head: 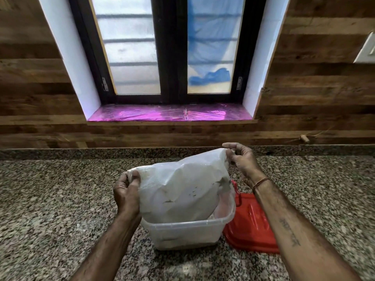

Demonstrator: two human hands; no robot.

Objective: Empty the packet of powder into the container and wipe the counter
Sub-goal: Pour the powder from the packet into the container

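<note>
A translucent plastic packet of white powder (182, 189) hangs upended over a clear plastic container (186, 234) on the speckled granite counter (50, 199). The packet's lower end sits inside the container. My left hand (126, 191) pinches the packet's left corner. My right hand (241, 161) pinches its right corner, held higher. Powder bulges in the packet's middle. How much powder lies in the container is hard to tell.
A red lid (251, 224) lies flat on the counter, touching the container's right side. Behind the counter rises a wood-panelled wall with a window and a pink-covered sill (168, 115). A white switch plate (367, 49) is at the upper right.
</note>
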